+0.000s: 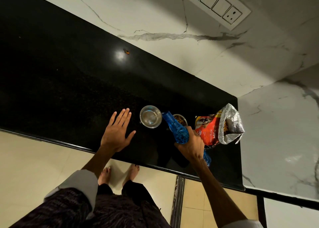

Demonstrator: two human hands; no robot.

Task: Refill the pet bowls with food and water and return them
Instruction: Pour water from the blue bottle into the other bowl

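Black counter (69,82): right hand (191,145) grips tilted blue bottle (177,129), mouth over steel water bowl (150,116); left hand (116,132) flat, fingers spread; kibble bowl (181,120), open food bag (222,126) right.

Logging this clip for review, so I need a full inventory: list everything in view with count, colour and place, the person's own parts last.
water bowl: 1, steel, on the counter, water streaming in
food bowl: 1, steel, holds brown kibble, right of the water bowl, partly behind the bottle
bottle: 1, blue, tilted, mouth over the water bowl's rim
puppy food bag: 1, red with silver lining, open, at the counter's right end
counter: 1, black
small orange bit: 1, far on the counter, too small to tell
switch panel: 1, white, on the marble wall
left hand: 1, fingers spread, over the counter beside the water bowl
right hand: 1, grips the bottle
feet: 2, bare, on the cream floor
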